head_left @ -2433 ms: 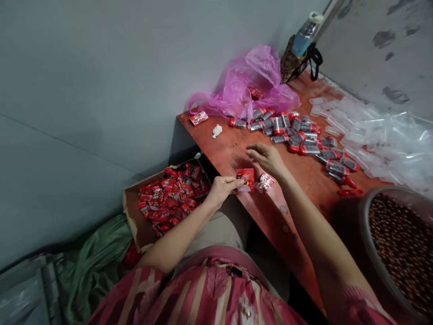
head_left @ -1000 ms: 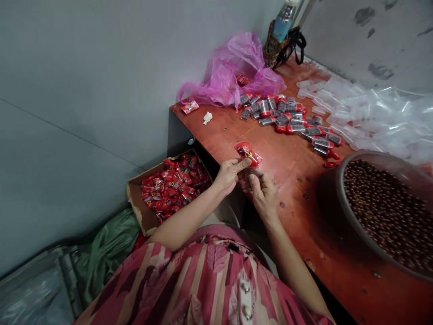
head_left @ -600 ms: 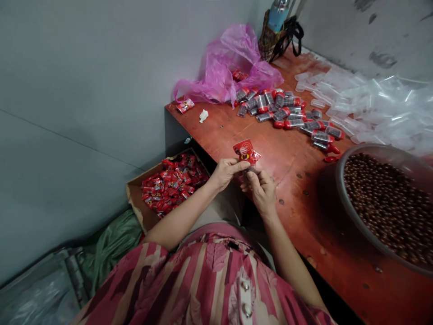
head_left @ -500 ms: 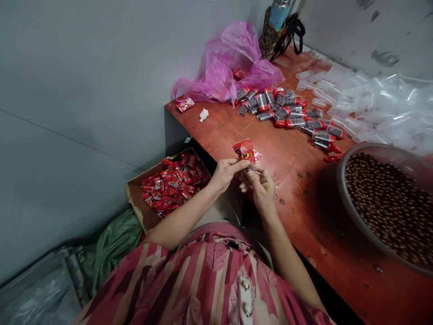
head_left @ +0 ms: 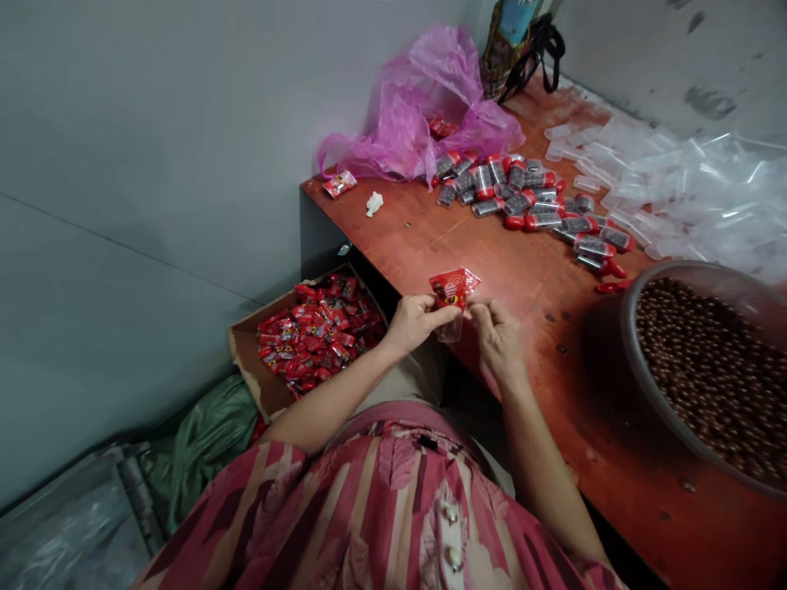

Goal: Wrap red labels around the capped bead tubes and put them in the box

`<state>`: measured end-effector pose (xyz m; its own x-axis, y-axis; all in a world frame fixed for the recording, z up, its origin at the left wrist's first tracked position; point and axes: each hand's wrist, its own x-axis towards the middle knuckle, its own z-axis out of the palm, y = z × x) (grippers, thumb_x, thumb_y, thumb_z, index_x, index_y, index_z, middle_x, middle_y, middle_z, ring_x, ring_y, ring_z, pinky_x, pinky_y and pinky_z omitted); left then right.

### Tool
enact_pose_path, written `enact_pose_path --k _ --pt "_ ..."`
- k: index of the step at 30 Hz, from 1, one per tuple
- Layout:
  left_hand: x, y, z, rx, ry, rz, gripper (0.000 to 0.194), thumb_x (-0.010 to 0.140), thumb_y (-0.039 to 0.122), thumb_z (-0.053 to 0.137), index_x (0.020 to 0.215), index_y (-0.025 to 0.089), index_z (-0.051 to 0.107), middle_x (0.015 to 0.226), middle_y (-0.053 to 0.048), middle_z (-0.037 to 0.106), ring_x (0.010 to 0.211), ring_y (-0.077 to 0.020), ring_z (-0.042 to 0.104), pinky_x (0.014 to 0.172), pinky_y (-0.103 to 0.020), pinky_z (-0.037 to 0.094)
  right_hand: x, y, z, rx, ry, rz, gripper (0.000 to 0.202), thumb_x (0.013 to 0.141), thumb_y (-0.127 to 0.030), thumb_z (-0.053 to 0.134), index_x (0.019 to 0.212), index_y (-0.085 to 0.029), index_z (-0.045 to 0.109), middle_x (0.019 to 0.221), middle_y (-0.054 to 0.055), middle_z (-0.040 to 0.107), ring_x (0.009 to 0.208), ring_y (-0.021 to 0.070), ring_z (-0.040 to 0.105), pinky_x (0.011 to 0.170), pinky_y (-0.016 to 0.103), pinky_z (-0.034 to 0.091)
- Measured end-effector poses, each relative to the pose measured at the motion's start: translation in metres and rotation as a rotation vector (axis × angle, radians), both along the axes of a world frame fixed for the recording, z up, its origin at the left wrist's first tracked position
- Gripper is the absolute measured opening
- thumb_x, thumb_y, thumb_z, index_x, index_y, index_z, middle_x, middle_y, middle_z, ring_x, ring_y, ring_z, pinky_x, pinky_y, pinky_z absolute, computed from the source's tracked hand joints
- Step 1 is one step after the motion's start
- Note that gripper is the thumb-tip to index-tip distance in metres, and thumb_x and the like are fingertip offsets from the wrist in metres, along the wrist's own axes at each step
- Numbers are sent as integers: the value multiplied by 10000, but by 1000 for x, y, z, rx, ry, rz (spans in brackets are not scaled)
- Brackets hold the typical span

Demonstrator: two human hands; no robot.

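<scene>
Red printed film shows above the grip of the left hand (head_left: 411, 326), whose thumb and fingers are closed on the red packet (head_left: 448, 285), held up over the near edge of the bench (head_left: 393, 246). Something clear hangs below the pinch, whether tube or plain film I can't tell, and a paler corner (head_left: 472, 280) peeks out behind. Just beside it, the right hand (head_left: 504, 340) has its fingers curled; whether they pinch anything is unclear. I'd judge the step to be close two-handed work on the packet, and the next move to call for a steady left pinch and a light right fingertip touch, as thin film could crease or slip. Farther out on the bench lie red-capped tubes (head_left: 543, 221) with dark contents, beside a heap of clear empty tubes (head_left: 707, 197). A round tub (head_left: 628, 328) of glossy brown beads (head_left: 707, 377) stands on the person's right. Down on the left, next to the bench, a cardboard box (head_left: 252, 369) holds a pile of small red packs (head_left: 313, 336). At the back sits a crumpled pink bag (head_left: 406, 123).
</scene>
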<state>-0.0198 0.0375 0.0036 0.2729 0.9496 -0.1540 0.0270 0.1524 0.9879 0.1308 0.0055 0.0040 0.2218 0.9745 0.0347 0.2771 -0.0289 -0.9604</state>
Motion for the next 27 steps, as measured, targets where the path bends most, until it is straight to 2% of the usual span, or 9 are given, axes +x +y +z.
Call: enact_pose_path --k 2,5,7,9,11,13,16,19,27 --pt "-4 -1 3 73 178 -112 384 661 462 665 522 122 556 483 55 386 482 -57 345 476 -216 245 9 10 11 92 -76 56 292 793 -467 595 929 -212 635 1055 55 643 975 189 595 826 322 482" --pt "-4 -6 7 157 309 -220 353 681 412 641 504 129 526 476 59 341 486 -58 330 474 -220 219 13 25 21 64 30 295 221 764 -414 650 805 -197 651 1036 56 652 959 188 598 827 330 472" --pt "-2 -8 8 186 324 -232 348 694 398 628 500 131 519 474 58 332 491 -58 326 479 -222 214 10 31 20 58 108 251 212 749 -373 676 670 -183 626 880 31 662 818 156 608 762 304 479" --pt "-2 -9 7 179 300 -187 361 705 411 620 499 132 521 479 56 332 497 -59 316 483 -223 212 3 30 14 101 175 62 219 751 -362 675 642 -182 613 758 3 636 711 126 587 716 279 478" --pt "-3 -7 4 113 207 -124 356 700 428 630 524 129 553 491 54 364 502 -60 328 490 -219 233 -4 24 7 135 215 -105 213 789 -394 628 724 -190 631 778 1 636 716 121 591 726 276 485" --pt "-4 -2 0 -10 13 -44 327 682 435 657 594 123 610 520 45 447 510 -66 382 512 -213 288 -10 13 2 156 232 -178 231 827 -426 570 864 -207 635 912 17 649 793 127 610 769 287 493" --pt "-2 3 -5 -211 -336 98 326 643 433 709 677 115 647 598 10 571 536 -83 480 563 -227 381 -18 -8 -6 93 298 -118 263 792 -408 624 984 -229 600 995 25 648 790 126 626 743 284 519" --pt "5 5 -6 -335 -536 119 327 624 412 741 699 108 647 623 -11 605 551 -91 526 574 -231 419 -25 -23 -14 -62 427 -38 304 721 -351 709 966 -219 587 832 3 668 659 124 634 634 275 544" --pt "13 4 -8 -373 -612 125 317 600 367 781 702 92 658 613 -24 621 549 -92 549 562 -221 429 -31 -27 -16 -52 444 -139 218 687 -307 737 827 -173 638 700 -5 671 524 103 611 531 252 548"
